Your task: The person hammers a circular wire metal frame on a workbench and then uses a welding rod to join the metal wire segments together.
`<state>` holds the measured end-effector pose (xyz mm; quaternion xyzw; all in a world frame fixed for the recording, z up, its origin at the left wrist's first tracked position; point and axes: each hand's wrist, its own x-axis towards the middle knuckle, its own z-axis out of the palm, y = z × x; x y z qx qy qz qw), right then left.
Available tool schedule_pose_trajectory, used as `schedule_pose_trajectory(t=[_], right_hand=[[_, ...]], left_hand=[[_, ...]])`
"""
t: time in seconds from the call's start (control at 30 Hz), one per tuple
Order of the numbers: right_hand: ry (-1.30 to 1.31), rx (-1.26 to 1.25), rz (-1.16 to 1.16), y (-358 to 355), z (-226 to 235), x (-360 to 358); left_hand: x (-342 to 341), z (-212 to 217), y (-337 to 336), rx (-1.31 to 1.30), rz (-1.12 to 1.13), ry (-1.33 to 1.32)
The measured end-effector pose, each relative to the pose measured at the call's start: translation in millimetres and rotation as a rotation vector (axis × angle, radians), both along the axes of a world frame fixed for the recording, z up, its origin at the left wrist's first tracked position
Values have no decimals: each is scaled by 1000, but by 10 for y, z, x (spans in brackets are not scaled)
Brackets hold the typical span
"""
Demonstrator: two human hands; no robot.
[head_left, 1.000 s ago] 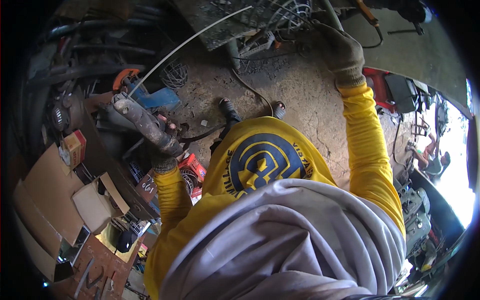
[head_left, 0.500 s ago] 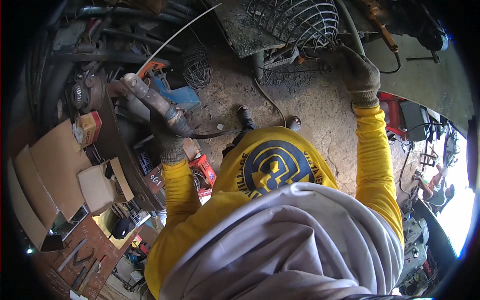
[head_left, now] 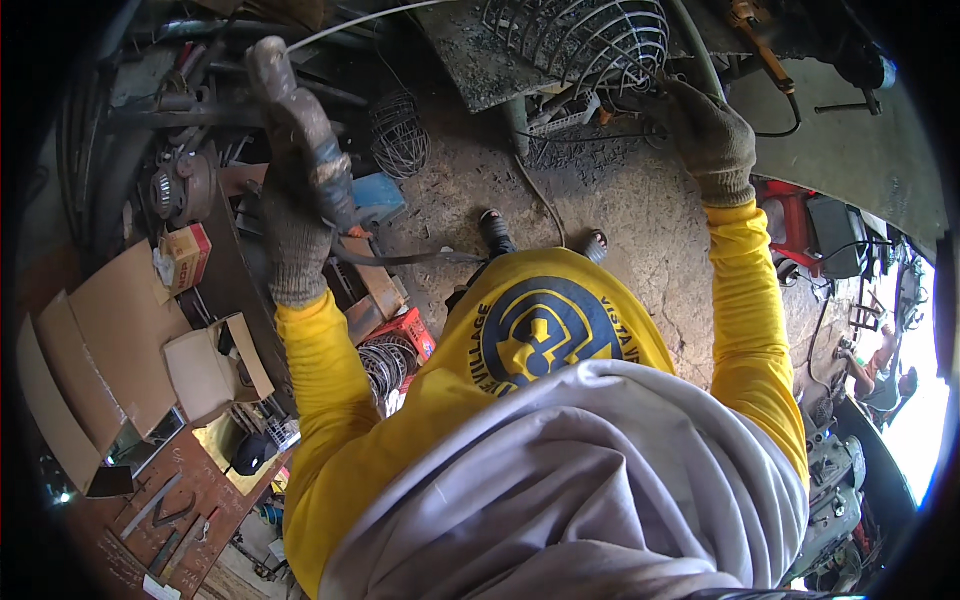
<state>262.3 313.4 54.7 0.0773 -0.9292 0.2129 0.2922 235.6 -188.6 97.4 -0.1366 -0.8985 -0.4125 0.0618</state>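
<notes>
Left hand (head_left: 295, 215) raised, gloved grip closed round a welding holder (head_left: 300, 130) with thin rod (head_left: 370, 18) above the floor; right hand (head_left: 712, 140) outstretched, fingers clasping a wire cage (head_left: 580, 40).

Single view: head cam, worn on the person's head, looks steeply down over the chest & yellow shirt (head_left: 545, 335), fisheye, so straight edges bend toward the dark rim. Forearms come in from the lower part and run up-frame: left hand (head_left: 295, 215) upper left, right hand (head_left: 712, 140) upper right, both close to the lens. The dirt floor (head_left: 610, 205) sits farther off, w/ the shoes (head_left: 497, 230) near centre. Frame top faces forward to a wire cage (head_left: 580, 40); left edge takes in cardboard (head_left: 110, 340). No 2nd view, so no shared area.
</notes>
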Motion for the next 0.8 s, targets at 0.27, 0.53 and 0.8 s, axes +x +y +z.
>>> schedule_pose_trajectory(t=[0.27,0.53,0.8], right_hand=[[-39,-28,7,-36,76,12],[-45,0,4,-31,107,34],[-17,-26,34,-46,131,22]], left_hand=[[-256,353,304,-606,-70,256],[-438,243,-39,-67,-14,-307],[-218,-8,-189,-394,22,189]])
